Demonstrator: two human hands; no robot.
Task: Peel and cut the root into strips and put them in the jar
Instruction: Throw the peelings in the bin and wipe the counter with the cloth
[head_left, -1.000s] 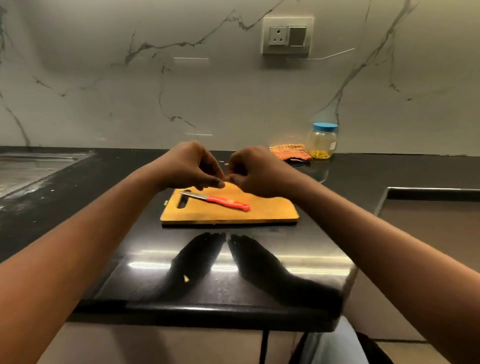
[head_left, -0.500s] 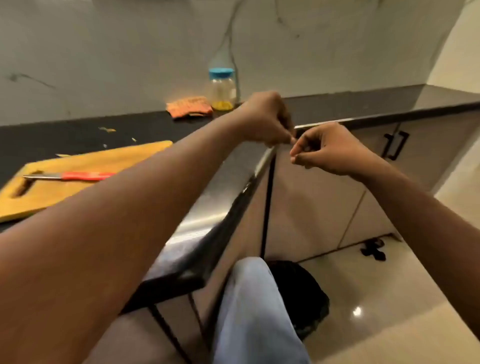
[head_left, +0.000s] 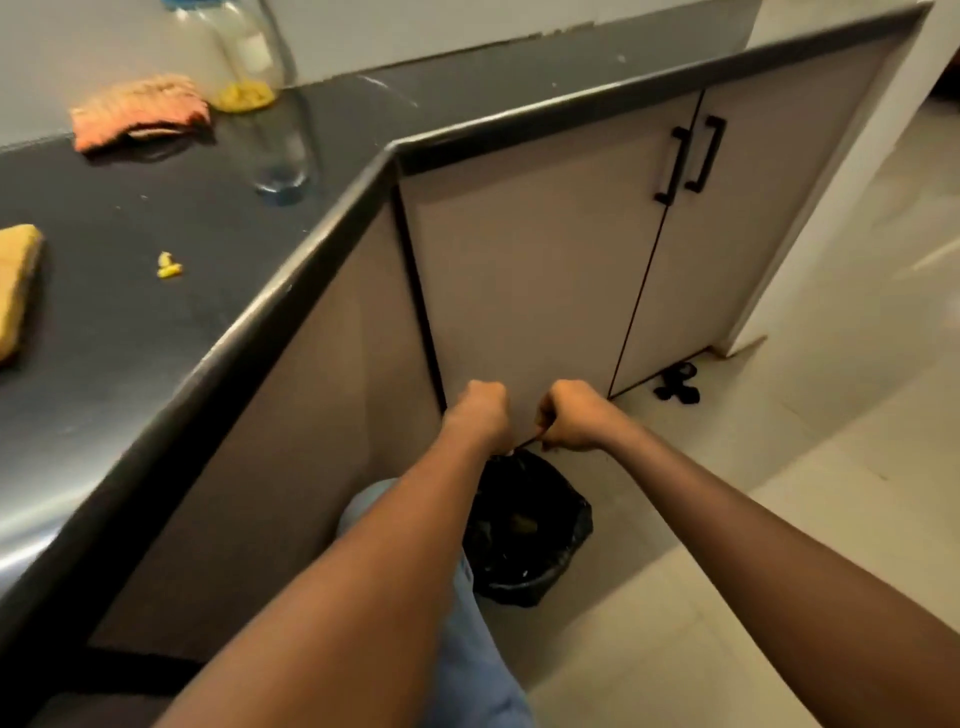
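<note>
Above the black-bagged floor bin (head_left: 524, 525), I see left hand (head_left: 480, 413) and right hand (head_left: 571, 415), fingers curled, pinching a thin sliver (head_left: 527, 442) between them; the clear blue-lidded jar (head_left: 244, 57) of yellow strips stands on the dark counter (head_left: 130, 322).

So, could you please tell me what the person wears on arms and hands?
The left hand and right hand are gloveless, and the left forearm and right forearm are bare, with no sleeve, watch or bracelet in view. Rings cannot be judged from this side.
</note>
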